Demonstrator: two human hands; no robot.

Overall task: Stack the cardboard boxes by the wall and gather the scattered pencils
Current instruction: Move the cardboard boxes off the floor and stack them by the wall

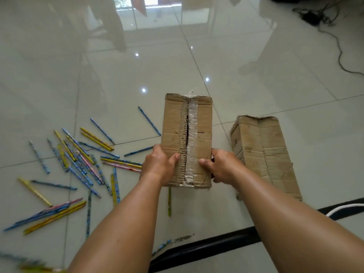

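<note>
Left hand [159, 164] and right hand [220, 167] clamp the taped box [187, 138] by its near sides; looks light, stiff, best held there.

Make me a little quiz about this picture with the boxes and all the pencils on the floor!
1. True or false: the left hand and the right hand both grip the taped box.
2. Where do most of the pencils lie? A: on the floor, left of the taped box. B: inside a box. C: in a hand.
3. Fill in: the other box lies to the taped box's ____.

Key: 1 true; 2 A; 3 right.
</note>
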